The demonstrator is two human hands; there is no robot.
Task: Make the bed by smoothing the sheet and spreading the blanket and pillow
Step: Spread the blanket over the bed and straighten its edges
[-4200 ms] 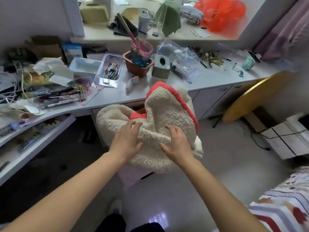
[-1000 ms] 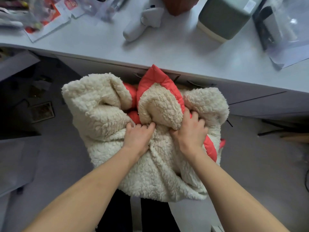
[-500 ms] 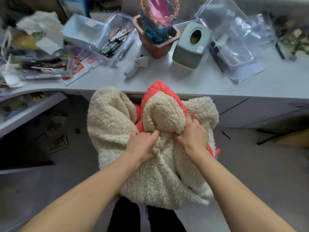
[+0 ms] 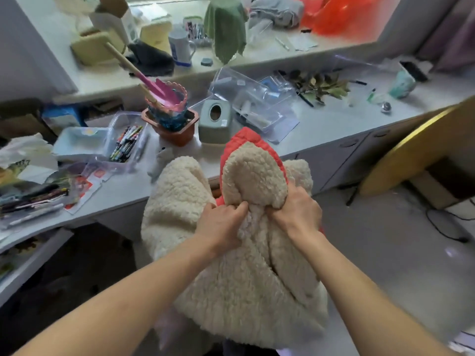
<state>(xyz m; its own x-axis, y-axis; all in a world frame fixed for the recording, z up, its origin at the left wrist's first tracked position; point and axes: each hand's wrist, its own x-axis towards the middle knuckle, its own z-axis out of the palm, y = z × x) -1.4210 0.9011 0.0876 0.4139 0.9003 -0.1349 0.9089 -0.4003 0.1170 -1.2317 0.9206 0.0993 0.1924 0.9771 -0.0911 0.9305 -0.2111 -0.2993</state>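
Both hands are buried in the fleece blanket [image 4: 244, 291]: my left hand [image 4: 221, 224] and right hand [image 4: 295, 211] sit side by side, nearly touching, fingers curled tight into wads of the cream pile. Nothing is spread flat.

The blanket's bunched into a lump straight out in front of me, on my side of the table [image 4: 321, 127] edge. Its long axis runs up and down. The flap with the red trim [image 4: 246, 137] stands above my right hand, a fat lobe bulges out past my left, and the loose bulk hangs toward my legs. Neither hand is nearer really, they're level at the middle of the bundle.

Behind it on the table are a tissue box [image 4: 214, 122] and a plant pot [image 4: 177, 129] just beyond the flap, with clutter everywhere else and bare floor [image 4: 385, 253] off to my right.

Can't see the bed from here, so I reckon the next move is turning round with this thing, then hunting for a proper edge to shake it open, since right now I've only got the middle
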